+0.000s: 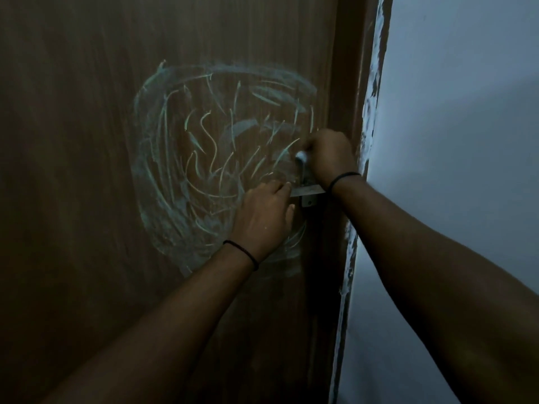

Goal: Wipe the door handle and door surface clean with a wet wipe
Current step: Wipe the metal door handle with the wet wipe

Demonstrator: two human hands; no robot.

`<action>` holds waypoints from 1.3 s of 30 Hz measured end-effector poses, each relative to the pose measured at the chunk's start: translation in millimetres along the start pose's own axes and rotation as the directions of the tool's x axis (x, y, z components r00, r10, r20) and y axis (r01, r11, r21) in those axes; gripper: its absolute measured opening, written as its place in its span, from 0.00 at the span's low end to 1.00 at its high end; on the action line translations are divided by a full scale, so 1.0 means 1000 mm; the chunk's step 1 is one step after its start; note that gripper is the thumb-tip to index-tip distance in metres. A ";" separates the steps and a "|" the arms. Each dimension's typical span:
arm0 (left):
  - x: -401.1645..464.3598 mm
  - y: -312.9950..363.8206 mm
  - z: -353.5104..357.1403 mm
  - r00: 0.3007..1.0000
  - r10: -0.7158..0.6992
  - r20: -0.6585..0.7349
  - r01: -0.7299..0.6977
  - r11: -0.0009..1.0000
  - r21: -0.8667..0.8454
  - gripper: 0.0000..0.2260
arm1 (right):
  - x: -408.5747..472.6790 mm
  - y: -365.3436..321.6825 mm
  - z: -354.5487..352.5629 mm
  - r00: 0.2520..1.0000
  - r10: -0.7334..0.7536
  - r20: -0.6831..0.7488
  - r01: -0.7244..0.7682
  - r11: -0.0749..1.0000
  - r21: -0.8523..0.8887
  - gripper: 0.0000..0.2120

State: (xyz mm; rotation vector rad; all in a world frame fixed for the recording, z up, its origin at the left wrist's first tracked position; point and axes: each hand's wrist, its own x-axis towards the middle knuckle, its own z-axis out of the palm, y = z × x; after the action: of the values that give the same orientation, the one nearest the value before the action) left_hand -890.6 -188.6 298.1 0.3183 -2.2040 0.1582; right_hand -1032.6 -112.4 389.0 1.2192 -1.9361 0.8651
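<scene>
A dark brown wooden door (87, 141) fills the left of the head view, marked with a large ring of pale chalky smears (204, 158). A metal latch handle (307, 189) sits near the door's right edge. My right hand (329, 157) is closed around a small white wet wipe (301, 156) and presses it on the upper part of the handle. My left hand (262, 217) rests against the door just left of the latch, its fingertips touching the metal bar. Most of the wipe is hidden inside my fist.
The brown door frame (354, 83) runs down the right of the door, its edge streaked with white paint. A pale wall (466, 141) lies to the right. Both wrists wear thin black bands. The scene is dim.
</scene>
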 end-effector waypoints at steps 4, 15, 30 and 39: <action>-0.002 -0.004 -0.003 1.000 0.020 -0.003 -0.020 1.000 -0.017 0.18 | 0.006 -0.002 -0.005 0.996 -0.048 0.072 0.050 0.998 -0.030 0.09; -0.003 -0.007 -0.002 1.000 -0.011 -0.006 0.011 0.998 -0.065 0.20 | 0.004 -0.001 -0.006 0.996 -0.020 0.082 0.030 0.992 -0.120 0.08; -0.006 -0.006 0.001 1.000 -0.015 -0.002 0.015 0.998 -0.065 0.21 | -0.005 -0.006 0.004 0.982 0.173 -0.077 -0.183 0.972 -0.145 0.06; -0.006 -0.004 -0.004 1.000 -0.014 -0.015 0.013 0.997 -0.073 0.21 | -0.019 0.000 0.005 0.940 0.342 0.003 -0.341 0.938 -0.059 0.07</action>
State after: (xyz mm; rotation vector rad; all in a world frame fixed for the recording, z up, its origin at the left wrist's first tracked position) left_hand -882.4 -190.3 295.6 0.2902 -2.1858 0.0732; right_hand -1027.1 -107.5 370.2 0.8672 -2.2072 0.9668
